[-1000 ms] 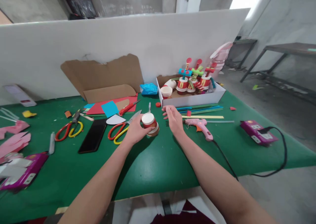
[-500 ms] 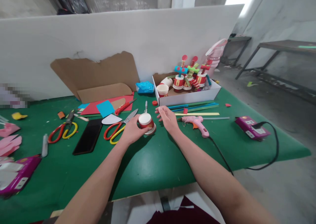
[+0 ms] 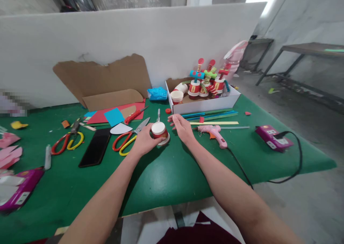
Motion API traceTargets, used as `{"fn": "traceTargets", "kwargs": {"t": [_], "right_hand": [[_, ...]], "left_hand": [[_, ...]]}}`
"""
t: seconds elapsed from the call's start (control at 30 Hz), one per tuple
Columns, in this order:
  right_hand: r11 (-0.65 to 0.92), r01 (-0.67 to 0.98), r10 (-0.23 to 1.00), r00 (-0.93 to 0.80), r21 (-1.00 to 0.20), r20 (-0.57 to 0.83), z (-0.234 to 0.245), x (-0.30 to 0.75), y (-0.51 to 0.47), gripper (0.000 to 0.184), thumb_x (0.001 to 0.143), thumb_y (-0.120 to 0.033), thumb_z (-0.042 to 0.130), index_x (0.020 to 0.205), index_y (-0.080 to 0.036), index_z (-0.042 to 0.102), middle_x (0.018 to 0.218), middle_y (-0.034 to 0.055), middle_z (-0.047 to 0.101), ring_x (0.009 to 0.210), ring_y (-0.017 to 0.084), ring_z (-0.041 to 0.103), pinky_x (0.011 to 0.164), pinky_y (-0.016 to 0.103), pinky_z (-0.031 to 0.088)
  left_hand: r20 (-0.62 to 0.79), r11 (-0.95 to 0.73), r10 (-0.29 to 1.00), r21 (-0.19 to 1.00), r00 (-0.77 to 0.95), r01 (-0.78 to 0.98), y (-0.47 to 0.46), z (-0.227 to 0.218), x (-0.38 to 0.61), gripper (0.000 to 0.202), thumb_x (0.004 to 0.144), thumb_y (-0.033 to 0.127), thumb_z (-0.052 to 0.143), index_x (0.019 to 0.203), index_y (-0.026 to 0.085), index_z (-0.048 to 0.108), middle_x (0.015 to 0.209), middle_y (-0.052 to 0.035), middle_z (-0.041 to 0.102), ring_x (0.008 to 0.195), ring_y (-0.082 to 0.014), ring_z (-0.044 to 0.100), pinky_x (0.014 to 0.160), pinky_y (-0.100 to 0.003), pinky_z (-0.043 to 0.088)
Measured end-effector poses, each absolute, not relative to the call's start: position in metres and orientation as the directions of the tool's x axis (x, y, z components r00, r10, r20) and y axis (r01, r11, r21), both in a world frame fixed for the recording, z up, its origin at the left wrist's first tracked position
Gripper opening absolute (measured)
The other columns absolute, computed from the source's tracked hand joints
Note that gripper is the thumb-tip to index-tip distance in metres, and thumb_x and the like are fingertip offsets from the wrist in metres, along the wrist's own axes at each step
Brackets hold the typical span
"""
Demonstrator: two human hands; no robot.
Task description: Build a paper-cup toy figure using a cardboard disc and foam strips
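A small red and white paper cup (image 3: 159, 130) stands upside down on the green table, its white base facing up. My left hand (image 3: 145, 140) is wrapped round its left side, thumb across the front. To the right of the cup, my right hand (image 3: 182, 126) hovers apart from it, fingers loosely stretched and nothing in them. Scissors with one red and one yellow handle (image 3: 124, 143) lie just left of my left hand. Close to my right hand rests a pink hot glue gun (image 3: 213, 132). A pen (image 3: 158, 115) lies behind the cup.
A white box (image 3: 206, 108) at the back holds several decorated cup figures. Paper strips (image 3: 215, 123) lie before it. On the left are a phone (image 3: 95, 148), a second pair of scissors (image 3: 70, 138) and a purple power strip (image 3: 23, 190); another power strip (image 3: 272, 138) sits right.
The view has shifted very slightly. Both hands and the cup stay almost exactly where they were.
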State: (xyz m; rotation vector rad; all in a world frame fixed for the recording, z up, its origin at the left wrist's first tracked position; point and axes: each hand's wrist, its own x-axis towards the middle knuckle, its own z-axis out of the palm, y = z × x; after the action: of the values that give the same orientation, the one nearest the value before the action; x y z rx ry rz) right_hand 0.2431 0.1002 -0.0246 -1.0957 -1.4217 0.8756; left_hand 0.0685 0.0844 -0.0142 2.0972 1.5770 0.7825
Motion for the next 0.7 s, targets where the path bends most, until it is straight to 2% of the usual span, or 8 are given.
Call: {"fn": "traceTargets", "kwargs": {"t": [0.4, 0.57, 0.7], "right_hand": [[0.405, 0.195, 0.914, -0.096, -0.893, 0.393, -0.020, 0.244, 0.094, 0.044, 0.093, -0.051, 0.034, 0.092, -0.022, 0.067, 0.097, 0.0040, 0.069, 0.093, 0.018, 0.061, 0.082, 0.031, 0.047], [0.498, 0.260, 0.867, -0.156, -0.827, 0.473, -0.015, 0.244, 0.091, 0.046, 0.095, -0.049, 0.032, 0.095, -0.025, 0.070, 0.101, 0.0033, 0.069, 0.099, 0.018, 0.060, 0.091, 0.034, 0.044], [0.589, 0.248, 0.807, -0.231, -0.769, 0.544, -0.010, 0.243, 0.087, 0.044, 0.096, -0.046, 0.031, 0.101, -0.026, 0.070, 0.106, 0.0032, 0.069, 0.105, 0.018, 0.059, 0.095, 0.036, 0.042]], "left_hand": [[0.200, -0.303, 0.953, 0.619, 0.228, 0.725, 0.085, -0.014, 0.068, 0.045, 0.065, 0.039, 0.071, 0.103, 0.019, 0.058, 0.101, -0.0056, 0.066, 0.091, -0.0240, 0.061, 0.080, -0.036, 0.048], [0.189, -0.297, 0.955, 0.634, 0.229, 0.714, 0.085, -0.014, 0.068, 0.046, 0.065, 0.039, 0.072, 0.104, 0.019, 0.058, 0.100, -0.0046, 0.066, 0.090, -0.0236, 0.062, 0.079, -0.035, 0.049], [0.185, -0.298, 0.954, 0.657, 0.235, 0.693, 0.085, -0.016, 0.068, 0.049, 0.064, 0.039, 0.073, 0.106, 0.018, 0.057, 0.100, -0.0050, 0.066, 0.089, -0.0237, 0.062, 0.079, -0.036, 0.049]]}}
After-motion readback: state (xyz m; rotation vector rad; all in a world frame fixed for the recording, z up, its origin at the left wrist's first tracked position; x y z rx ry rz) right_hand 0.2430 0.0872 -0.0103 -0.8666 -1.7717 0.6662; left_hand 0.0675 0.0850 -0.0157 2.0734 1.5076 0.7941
